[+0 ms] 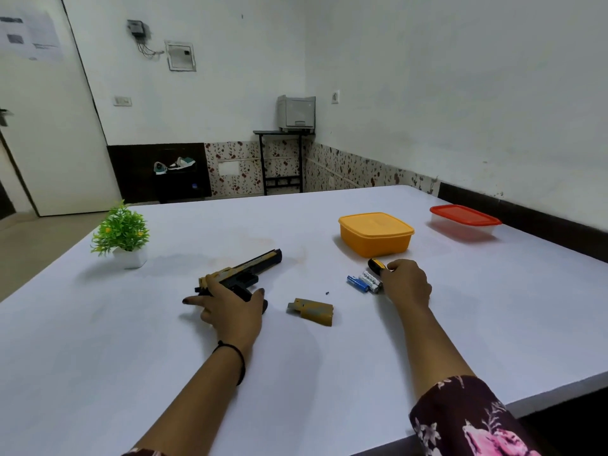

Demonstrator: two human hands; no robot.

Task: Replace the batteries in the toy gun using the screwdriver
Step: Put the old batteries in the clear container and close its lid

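A black and yellow toy gun [250, 269] lies on the white table [296, 373], barrel pointing far right. My left hand [232, 307] rests over its grip, thumb curled round the grip, index finger stretched out to the left. A yellow battery cover [312, 311] lies detached between my hands, with a tiny dark screw [327, 293] beyond it. My right hand [408, 284] grips a screwdriver with a black and yellow handle [376, 265]; its shaft is hidden. Several batteries [365, 281], blue and white, lie just left of that hand.
An orange lidded box [375, 233] stands behind the batteries. A clear box with a red lid [464, 222] sits at the far right near the wall. A small green potted plant [122, 233] stands at the far left. The table's near edge runs at lower right.
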